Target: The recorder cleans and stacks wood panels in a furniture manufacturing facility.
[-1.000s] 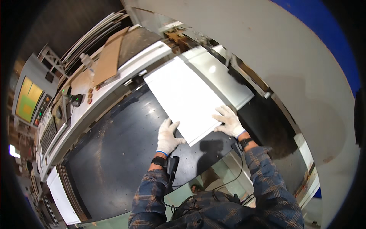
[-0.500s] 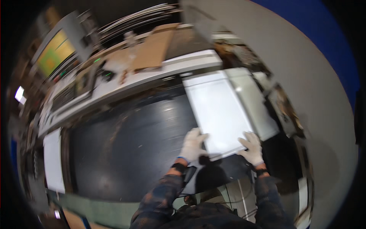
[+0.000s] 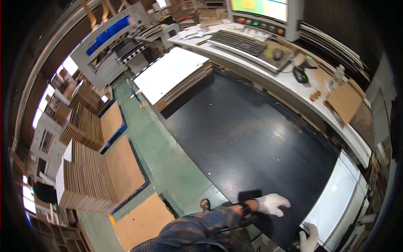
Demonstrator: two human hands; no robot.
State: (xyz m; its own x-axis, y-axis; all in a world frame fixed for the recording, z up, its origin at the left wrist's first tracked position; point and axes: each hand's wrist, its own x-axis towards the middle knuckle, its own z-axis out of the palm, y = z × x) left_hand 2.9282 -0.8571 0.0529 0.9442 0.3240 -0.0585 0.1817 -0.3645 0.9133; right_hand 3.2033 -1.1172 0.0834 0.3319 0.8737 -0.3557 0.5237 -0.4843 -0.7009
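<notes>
Right hand [image 3: 310, 241] grips the near corner of the white sheet [image 3: 336, 201] at the black table's [image 3: 247, 130] right end, fingers closed on its edge, left hand [image 3: 273, 204] spread flat on the table beside it; one-corner hold risks sheet sliding or buckling toward the console desk [image 3: 289, 90].

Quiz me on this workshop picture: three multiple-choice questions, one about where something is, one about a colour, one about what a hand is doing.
1. Where does the white-topped stack of boards lie?
A. at the black table's far left corner
B. on the keyboard desk
C. under the hands

2. What colour are the gloves?
A. blue
B. white
C. black

3. The left hand is
A. raised in the air
B. holding a bottle
C. resting on the black table

Answers: 1 A, it sits at that corner. 2 B, both hands wear white gloves. 3 C, it lies near the table's edge.
</notes>
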